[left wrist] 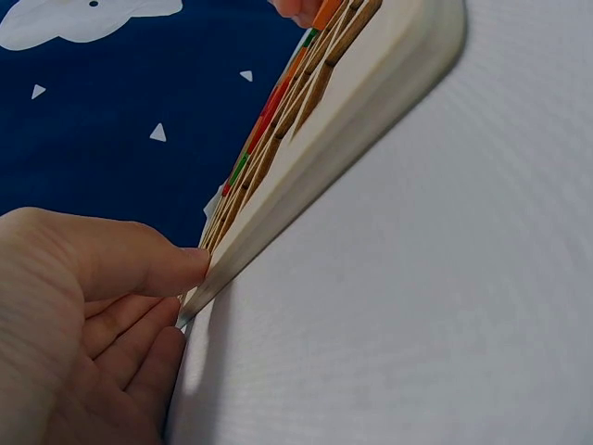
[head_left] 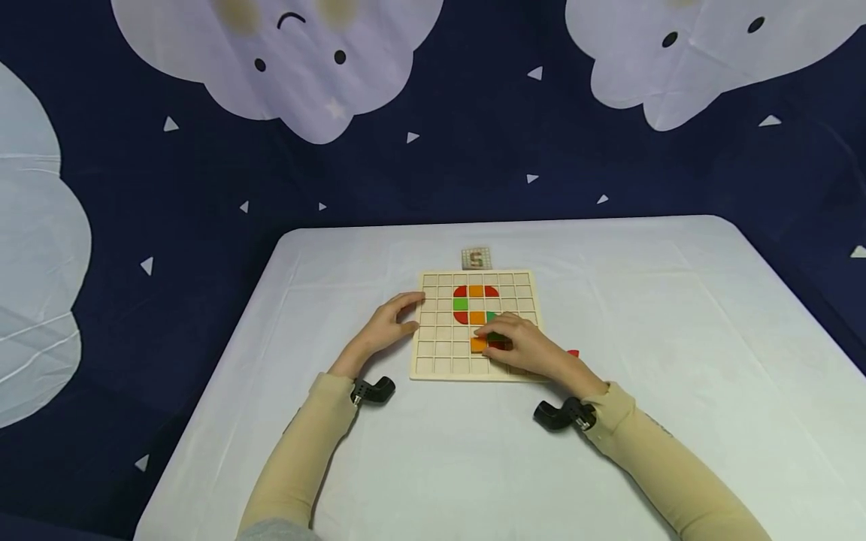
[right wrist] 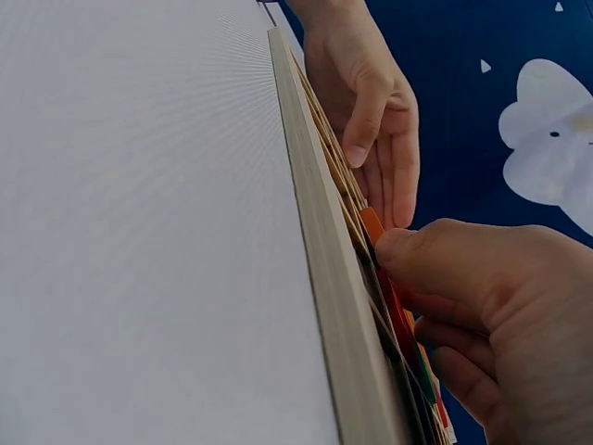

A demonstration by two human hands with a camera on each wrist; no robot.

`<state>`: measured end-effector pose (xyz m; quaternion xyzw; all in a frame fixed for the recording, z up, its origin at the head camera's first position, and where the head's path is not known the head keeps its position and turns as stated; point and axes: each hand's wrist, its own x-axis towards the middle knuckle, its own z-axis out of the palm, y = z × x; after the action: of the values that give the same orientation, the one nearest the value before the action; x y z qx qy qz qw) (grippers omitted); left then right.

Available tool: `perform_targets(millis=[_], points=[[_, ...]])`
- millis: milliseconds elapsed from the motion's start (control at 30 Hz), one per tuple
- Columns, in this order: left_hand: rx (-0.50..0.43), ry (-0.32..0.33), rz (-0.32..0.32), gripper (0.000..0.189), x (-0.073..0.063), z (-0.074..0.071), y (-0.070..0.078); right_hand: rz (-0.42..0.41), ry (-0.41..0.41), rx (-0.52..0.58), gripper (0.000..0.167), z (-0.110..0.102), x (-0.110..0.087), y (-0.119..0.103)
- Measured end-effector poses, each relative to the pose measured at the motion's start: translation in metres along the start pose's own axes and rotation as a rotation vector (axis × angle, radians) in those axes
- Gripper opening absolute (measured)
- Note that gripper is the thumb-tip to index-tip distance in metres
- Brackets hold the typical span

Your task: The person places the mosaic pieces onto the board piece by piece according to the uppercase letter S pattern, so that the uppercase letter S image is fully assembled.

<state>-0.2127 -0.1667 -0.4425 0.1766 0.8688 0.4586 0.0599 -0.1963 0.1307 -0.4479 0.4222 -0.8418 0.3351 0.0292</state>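
A square wooden grid board (head_left: 435,353) lies on the table. My right hand (head_left: 522,344) is over its lower middle, thumb and fingers pinching an orange square tile (head_left: 477,345). In the right wrist view the thumb presses the near end of that orange tile (right wrist: 372,223). Above it, red, orange and green tiles form a curved figure, with an orange tile (head_left: 476,291) at the top and a green square (head_left: 461,304) on the left. My left hand (head_left: 387,324) rests against the board's left edge, its fingers fairly straight and the thumb (left wrist: 176,269) touching the rim.
A small pattern card (head_left: 476,258) with an S-like figure lies just beyond the board's far edge. A red piece (head_left: 573,353) shows beside the board, partly behind the right wrist. White cloth covers the table (head_left: 676,315); a dark blue cloud-print curtain (head_left: 473,173) hangs behind.
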Motion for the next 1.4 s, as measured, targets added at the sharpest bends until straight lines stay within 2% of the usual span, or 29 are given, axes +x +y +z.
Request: perform_targets(millis=[233, 367, 533, 600, 767, 900, 1033, 1200, 1400], points=[[-0.012, -0.004, 0.016, 0.058, 0.000, -0.001, 0.000, -0.042, 0.003, 0.003, 0.031, 0.000, 0.000, -0.001], [-0.011, -0.002, 0.014, 0.058, 0.000, 0.000, -0.001, -0.035, 0.052, 0.063, 0.033, -0.004, 0.002, -0.002], [-0.014, -0.005, 0.015, 0.058, 0.001, 0.000, 0.001, 0.101, 0.159, 0.240, 0.033, -0.034, 0.005, -0.011], [-0.013, -0.007, 0.016, 0.058, 0.001, 0.000, 0.001, 0.173, 0.193, 0.262, 0.033, -0.051, 0.001, -0.013], [-0.002, -0.004, 0.018, 0.058, 0.001, 0.000, 0.001, 0.280, 0.260, 0.218, 0.033, -0.089, -0.016, -0.021], [0.000, -0.001, 0.021, 0.059, 0.001, 0.000, 0.000, 0.379, 0.267, 0.180, 0.032, -0.105, -0.033, -0.032], [0.000, 0.003, 0.020, 0.058, 0.001, 0.000, -0.001, 0.419, 0.258, 0.174, 0.033, -0.106, -0.050, -0.026], [-0.003, -0.002, 0.014, 0.058, 0.001, 0.001, -0.001, 0.394, 0.244, 0.193, 0.033, -0.092, -0.074, 0.004], [-0.012, -0.004, 0.012, 0.058, 0.001, 0.000, -0.002, 0.442, 0.196, 0.163, 0.037, -0.080, -0.097, 0.023]])
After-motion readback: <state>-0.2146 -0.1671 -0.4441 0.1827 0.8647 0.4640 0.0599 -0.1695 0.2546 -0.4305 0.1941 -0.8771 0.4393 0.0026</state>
